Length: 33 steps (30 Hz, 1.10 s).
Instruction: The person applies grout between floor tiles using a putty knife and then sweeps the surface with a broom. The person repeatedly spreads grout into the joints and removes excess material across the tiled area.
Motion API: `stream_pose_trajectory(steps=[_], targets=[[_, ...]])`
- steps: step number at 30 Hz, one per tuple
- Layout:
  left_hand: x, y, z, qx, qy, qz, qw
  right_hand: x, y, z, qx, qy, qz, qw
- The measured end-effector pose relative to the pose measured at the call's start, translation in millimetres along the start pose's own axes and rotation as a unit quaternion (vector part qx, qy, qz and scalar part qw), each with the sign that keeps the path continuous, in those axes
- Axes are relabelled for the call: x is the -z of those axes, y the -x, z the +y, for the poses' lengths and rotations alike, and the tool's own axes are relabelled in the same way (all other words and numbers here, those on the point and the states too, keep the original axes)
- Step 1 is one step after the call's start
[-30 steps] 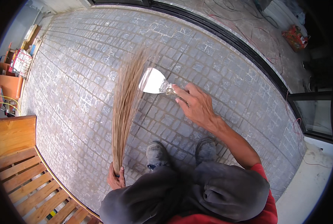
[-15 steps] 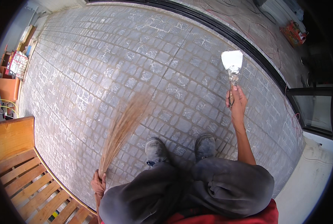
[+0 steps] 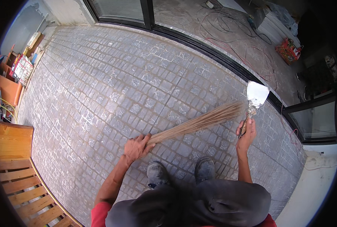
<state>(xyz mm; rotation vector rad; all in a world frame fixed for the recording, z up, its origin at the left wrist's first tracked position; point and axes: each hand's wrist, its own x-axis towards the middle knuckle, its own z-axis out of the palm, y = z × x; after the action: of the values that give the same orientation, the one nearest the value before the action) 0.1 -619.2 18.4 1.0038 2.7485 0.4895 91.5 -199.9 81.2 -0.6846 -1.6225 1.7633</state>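
Your left hand (image 3: pixel 137 146) is closed around the narrow end of a straw broom (image 3: pixel 195 125), which slants up to the right over the paved floor (image 3: pixel 138 90); you cannot tell whether the bristles touch it. Your right hand (image 3: pixel 246 130) grips the handle of a scraper (image 3: pixel 257 92), its pale blade pointing away from you, just beside the bristle tips. The broom looks light, springy at the fanned end and firmer where gathered, so hold it there. The scraper looks stiff and likely heavier; keep to its handle, off the blade edge.
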Motion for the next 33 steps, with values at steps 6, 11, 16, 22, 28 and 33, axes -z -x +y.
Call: stream_pose_trajectory(steps=[6, 11, 16, 22, 28, 33], targets=[[-8, -85, -53, 0.1, 0.054, -0.047, 0.992, 16, 7, -16, 0.023, 0.024, 0.044, 0.998], [47, -36, -209, 0.324, -0.039, 0.157, 0.932, 25, 6, -16, 0.004, 0.026, 0.053, 0.998], [89, -3, -210, 0.476, 0.249, 0.307, 0.786, 43, 0, 2, -0.002, 0.029, 0.041, 0.999], [20, 129, -71, 0.418, 0.184, 0.222, 0.862, 31, -8, 14, -0.006, 0.066, 0.019, 0.998], [12, 251, -16, 0.287, -0.014, -0.059, 0.956, 30, -15, 15, -0.011, 0.044, 0.002, 0.999], [34, 391, -103, 0.564, -0.106, 0.072, 0.816, 22, -8, 20, -0.017, 0.039, -0.024, 0.999]])
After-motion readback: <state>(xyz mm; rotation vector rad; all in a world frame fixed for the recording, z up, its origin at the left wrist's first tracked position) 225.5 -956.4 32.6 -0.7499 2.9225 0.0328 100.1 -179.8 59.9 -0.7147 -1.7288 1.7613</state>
